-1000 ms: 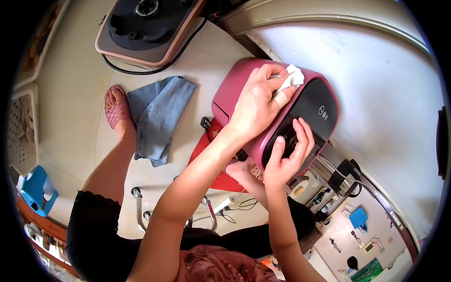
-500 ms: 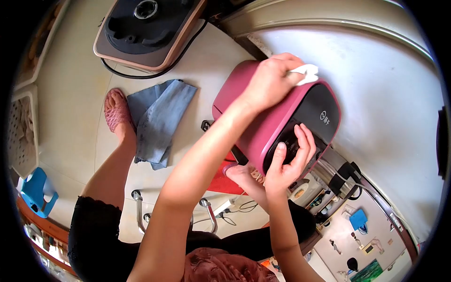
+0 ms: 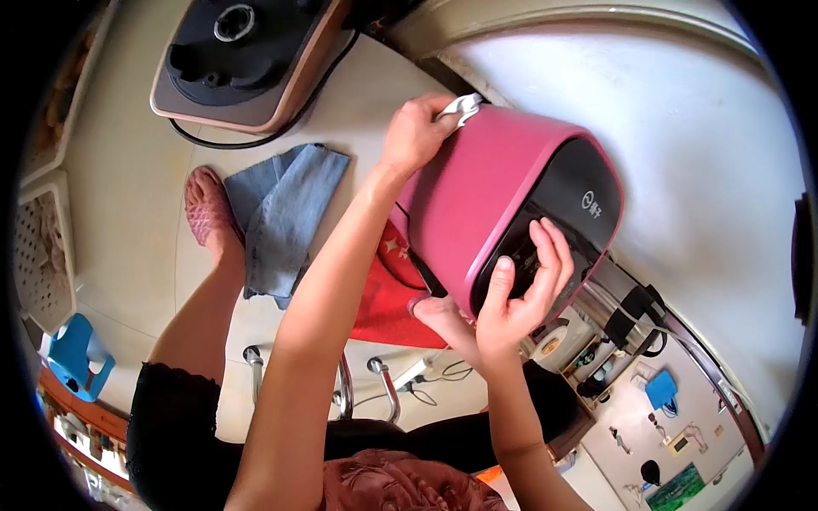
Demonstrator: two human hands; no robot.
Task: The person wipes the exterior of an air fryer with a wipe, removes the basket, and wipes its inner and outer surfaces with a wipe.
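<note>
The magenta appliance with a glossy black front panel stands tilted before me. My left hand is closed on a crumpled white cloth, pressed to the appliance's far upper left edge. Lower down, my right hand lies with fingers apart against the black panel, its thumb raised on the left side and nothing held. A red sheet shows beneath the appliance, partly hidden by my left forearm.
A black-topped appliance base with a black cord lies at the upper left. Blue denim cloth is beside my slippered foot. Chrome legs, a blue stool and a white perforated basket are lower down. A pale panel stands right.
My left hand has moved with the white cloth from the appliance's front upper edge, leftward to its far back edge. My right hand has stayed on the black panel. The view has shifted slightly.
</note>
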